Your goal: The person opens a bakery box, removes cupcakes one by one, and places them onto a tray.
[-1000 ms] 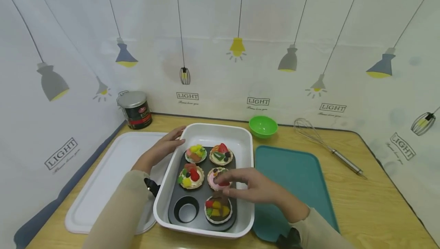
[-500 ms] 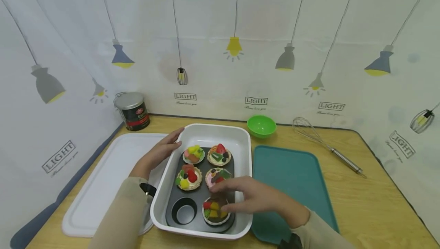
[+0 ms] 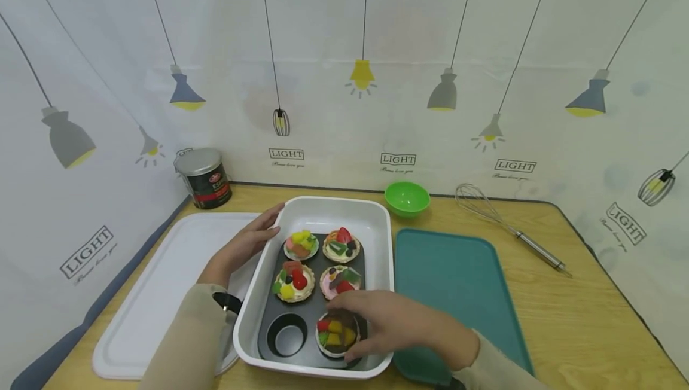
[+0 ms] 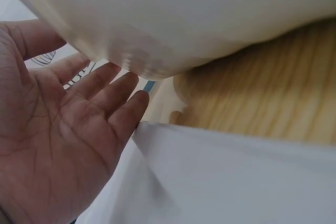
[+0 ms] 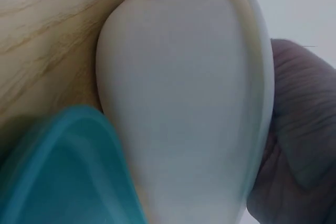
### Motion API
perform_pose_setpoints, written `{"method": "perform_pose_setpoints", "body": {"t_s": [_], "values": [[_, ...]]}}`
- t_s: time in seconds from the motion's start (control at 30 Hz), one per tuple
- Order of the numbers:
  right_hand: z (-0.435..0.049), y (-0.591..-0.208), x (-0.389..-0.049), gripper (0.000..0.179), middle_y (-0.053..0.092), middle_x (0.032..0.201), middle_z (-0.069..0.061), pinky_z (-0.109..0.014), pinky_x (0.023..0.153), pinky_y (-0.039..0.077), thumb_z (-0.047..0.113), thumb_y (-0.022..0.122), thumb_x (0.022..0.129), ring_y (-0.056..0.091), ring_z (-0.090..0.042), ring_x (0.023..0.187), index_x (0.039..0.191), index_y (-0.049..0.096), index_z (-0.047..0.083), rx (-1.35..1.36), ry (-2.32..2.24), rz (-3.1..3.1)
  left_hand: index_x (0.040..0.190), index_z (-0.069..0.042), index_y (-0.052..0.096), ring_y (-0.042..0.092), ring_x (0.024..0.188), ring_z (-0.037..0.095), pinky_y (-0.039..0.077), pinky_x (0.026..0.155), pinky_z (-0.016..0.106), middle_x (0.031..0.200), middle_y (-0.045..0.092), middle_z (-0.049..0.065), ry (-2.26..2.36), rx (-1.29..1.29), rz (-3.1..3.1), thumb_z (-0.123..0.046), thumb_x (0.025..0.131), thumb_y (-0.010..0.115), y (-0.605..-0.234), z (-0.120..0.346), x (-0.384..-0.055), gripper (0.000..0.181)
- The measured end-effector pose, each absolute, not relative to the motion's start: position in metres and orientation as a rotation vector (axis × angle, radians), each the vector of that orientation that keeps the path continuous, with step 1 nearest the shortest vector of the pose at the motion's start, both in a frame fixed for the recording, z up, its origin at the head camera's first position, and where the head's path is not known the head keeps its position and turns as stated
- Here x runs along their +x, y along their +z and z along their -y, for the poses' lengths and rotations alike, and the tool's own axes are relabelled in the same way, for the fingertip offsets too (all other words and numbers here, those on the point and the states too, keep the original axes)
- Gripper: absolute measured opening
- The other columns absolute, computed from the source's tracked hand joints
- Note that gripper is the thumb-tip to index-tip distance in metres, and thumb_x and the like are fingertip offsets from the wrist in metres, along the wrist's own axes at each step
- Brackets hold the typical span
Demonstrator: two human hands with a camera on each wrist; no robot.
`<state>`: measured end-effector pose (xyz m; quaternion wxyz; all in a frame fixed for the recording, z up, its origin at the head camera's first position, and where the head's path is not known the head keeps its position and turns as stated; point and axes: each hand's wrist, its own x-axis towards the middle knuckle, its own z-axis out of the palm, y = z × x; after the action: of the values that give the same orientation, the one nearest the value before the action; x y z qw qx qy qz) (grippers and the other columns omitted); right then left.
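Observation:
A deep white baking dish (image 3: 378,361) holds a dark muffin tin (image 3: 274,354) with several fruit-topped tarts in its cups; the front left cup (image 3: 287,334) has none. My left hand (image 3: 244,249) rests at the dish's left rim. In the left wrist view its fingertips touch the dish's outer wall (image 4: 173,35). Over the front right cup, my right hand (image 3: 401,321) reaches across the dish's right rim, fingers behind and thumb in front of the chocolate tart (image 3: 335,333). Whether they touch the tart cannot be told. The right wrist view shows the hand (image 5: 302,135) beyond the dish's wall (image 5: 178,98).
To the left lies a white tray (image 3: 156,312), partly under my left arm. On the right is a teal tray (image 3: 452,282), with a whisk (image 3: 524,240) beyond it. A green bowl (image 3: 407,200) and a black canister (image 3: 207,180) stand near the back wall.
My right hand has moved down and toward me, from over the middle right tart to the chocolate tart in front. The left hand has stayed at the dish's rim.

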<state>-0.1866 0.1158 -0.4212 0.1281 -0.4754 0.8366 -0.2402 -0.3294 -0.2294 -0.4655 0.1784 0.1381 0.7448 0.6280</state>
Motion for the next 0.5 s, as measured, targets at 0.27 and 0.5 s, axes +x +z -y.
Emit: {"method": "perform_pose_setpoints", "body": {"t_s": [0.27,0.5], "values": [[-0.1126,-0.4170,-0.1803,0.071,0.057,0.138,0.010,-0.030,0.102,0.048,0.049,0.079,0.084,0.056,-0.002,0.118,0.142,0.053,0.018,-1.333,-0.648,-2.485,0.162,-0.028,0.018,0.014,0.153,0.033,0.014,0.118,0.062,0.168,0.014,0.007,1.790,0.456,-2.052,-0.021,0.103,0.052,-0.4665,0.2356,-0.3288,0.069],[-0.1107,-0.4170,-0.1800,0.074,0.057,0.137,0.010,-0.031,0.100,0.049,0.050,0.079,0.083,0.056,-0.003,0.117,0.144,0.051,0.019,-1.288,-0.625,-2.490,0.162,-0.029,0.019,0.016,0.153,0.033,0.012,0.118,0.063,0.168,0.017,0.007,1.769,0.464,-2.070,-0.022,0.101,0.054,-0.4677,0.2376,-0.3283,0.070]]}}
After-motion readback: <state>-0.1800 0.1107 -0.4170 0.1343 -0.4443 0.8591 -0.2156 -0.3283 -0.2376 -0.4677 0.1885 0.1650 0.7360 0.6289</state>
